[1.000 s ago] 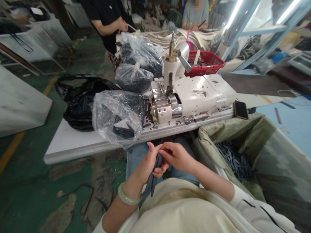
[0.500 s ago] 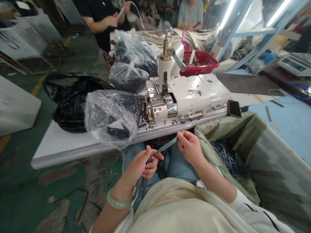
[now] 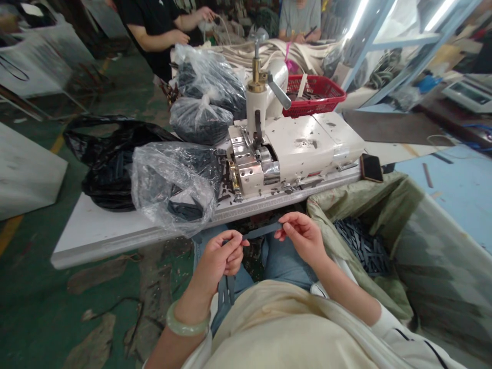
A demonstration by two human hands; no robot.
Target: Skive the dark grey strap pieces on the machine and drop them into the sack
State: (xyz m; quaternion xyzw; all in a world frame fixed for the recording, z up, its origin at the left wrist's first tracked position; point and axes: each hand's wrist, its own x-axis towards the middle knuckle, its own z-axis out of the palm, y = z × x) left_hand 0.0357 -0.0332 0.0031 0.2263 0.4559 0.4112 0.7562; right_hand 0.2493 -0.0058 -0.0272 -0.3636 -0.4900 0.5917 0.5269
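Note:
A dark grey-blue strip (image 3: pixel 263 231) is stretched between my two hands, above my lap. My left hand (image 3: pixel 225 256) is closed on the strip's near end, and several more strips (image 3: pixel 226 292) of the same kind hang below its palm. At the other end, the thumb and fingertips of my right hand (image 3: pixel 302 234) pinch the strip. Just beyond my hands stands a cream-coloured machine (image 3: pixel 303 148) with a metal feed head, on a white table (image 3: pixel 115 228). Whether the strips are leather or something like it, I cannot tell.
Left of the machine lie a clear plastic bag (image 3: pixel 154 179) and a black bag (image 3: pixel 130 133), with tied bags (image 3: pixel 203 115) behind. A cloth-lined bin (image 3: pixel 323 202) holding cut strips (image 3: pixel 361 246) stands at my right. A red basket (image 3: pixel 317 105) and phone (image 3: pixel 371 168) are nearby. Two people work beyond.
My left thumb has come down onto the strip, which now lies closer to level between my hands. The right hand's other fingers have opened out slightly. A co-worker's hand has moved right.

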